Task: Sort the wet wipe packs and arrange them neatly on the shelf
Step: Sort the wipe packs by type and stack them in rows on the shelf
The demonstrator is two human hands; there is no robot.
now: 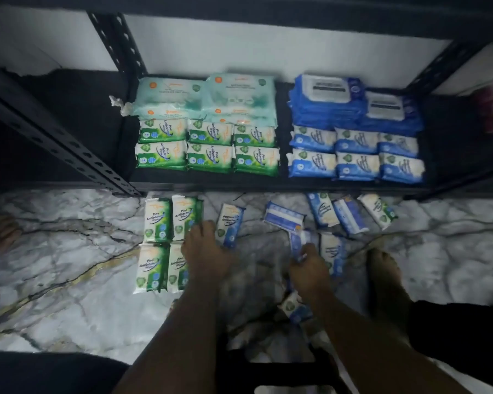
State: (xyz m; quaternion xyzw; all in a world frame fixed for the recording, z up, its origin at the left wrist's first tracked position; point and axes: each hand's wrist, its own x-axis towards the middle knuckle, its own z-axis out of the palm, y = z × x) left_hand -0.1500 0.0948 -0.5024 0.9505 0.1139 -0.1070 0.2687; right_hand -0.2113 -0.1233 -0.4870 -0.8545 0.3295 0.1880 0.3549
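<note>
On the black shelf (268,185), green wipe packs (208,147) lie in neat rows at the left, with pale teal packs (205,95) behind them. At the right lie blue-and-white packs (356,155), backed by large blue packs (353,106). On the marble floor, several green packs (165,240) form a block. Loose blue packs (350,214) lie scattered to the right. My left hand (207,251) rests between the green block and a blue pack (230,224), fingers spread. My right hand (309,268) pinches a small blue pack (299,241).
A slotted black shelf upright (69,143) slants along the left. Bare feet stand on the floor at the left (0,234) and the right (384,274). Another blue pack (295,308) lies under my right forearm. The white wall (268,46) backs the shelf.
</note>
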